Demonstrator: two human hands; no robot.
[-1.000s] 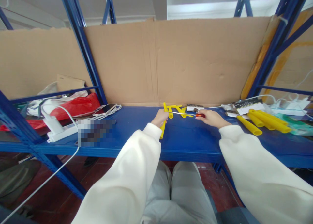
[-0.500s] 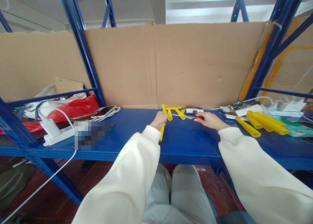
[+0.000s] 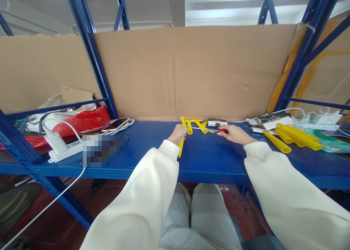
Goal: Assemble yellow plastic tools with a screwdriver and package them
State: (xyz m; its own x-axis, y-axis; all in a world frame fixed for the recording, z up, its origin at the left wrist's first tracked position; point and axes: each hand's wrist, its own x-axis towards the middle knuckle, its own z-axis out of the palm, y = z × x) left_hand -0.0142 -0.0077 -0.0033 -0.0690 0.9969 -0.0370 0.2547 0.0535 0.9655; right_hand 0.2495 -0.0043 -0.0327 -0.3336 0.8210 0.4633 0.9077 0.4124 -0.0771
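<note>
My left hand (image 3: 177,134) is closed around a yellow plastic tube (image 3: 181,148) that stands tilted over the blue shelf. In my right hand (image 3: 234,134) is a screwdriver (image 3: 222,131) with a red handle, fingers wrapped round it. Its thin metal shaft points left and its tip meets the tube near my left fingers; whether it goes into the tube I cannot tell. Behind the shaft lie several short yellow tube pieces (image 3: 204,131), joined or touching. A small black-and-white box (image 3: 217,122) sits just behind my right hand.
Several loose yellow tubes (image 3: 277,142) lie at the right beside boxes (image 3: 275,119) and a green bag (image 3: 333,143). On the left are a white power strip (image 3: 65,151), a red bag (image 3: 84,120) and coiled cables (image 3: 121,126). A cardboard panel (image 3: 218,71) backs the blue shelf (image 3: 153,162).
</note>
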